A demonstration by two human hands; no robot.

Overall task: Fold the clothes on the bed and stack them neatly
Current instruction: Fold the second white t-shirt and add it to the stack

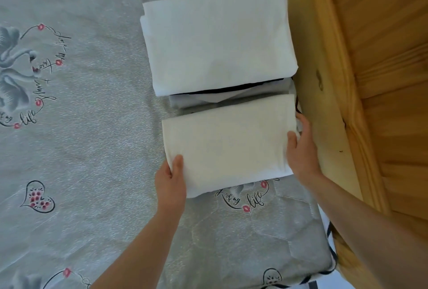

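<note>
My left hand (171, 181) grips the near left corner of a folded white garment (228, 145), thumb lying on top and fingers tucked beneath the fold. My right hand (301, 149) holds the opposite side of the same garment, thumb pressed on the upper surface and fingers wrapped around its right edge. The garment spans the gap between both hands, flat and rectangular, its near edge raised slightly above the bedspread (81, 149). Just beyond my hands, the garment's far edge overlaps a grey folded item (194, 101), which shows a dark strip along its top. Farther out from my hands lies a larger folded white garment (217, 38), resting on top of the grey one. Left of my left hand, the grey bedspread spreads wide, printed with swans, hearts and script. Right of my right hand, touching the bed's edge, stands a wooden bed frame (361, 57) of pale, knotted pine.
</note>
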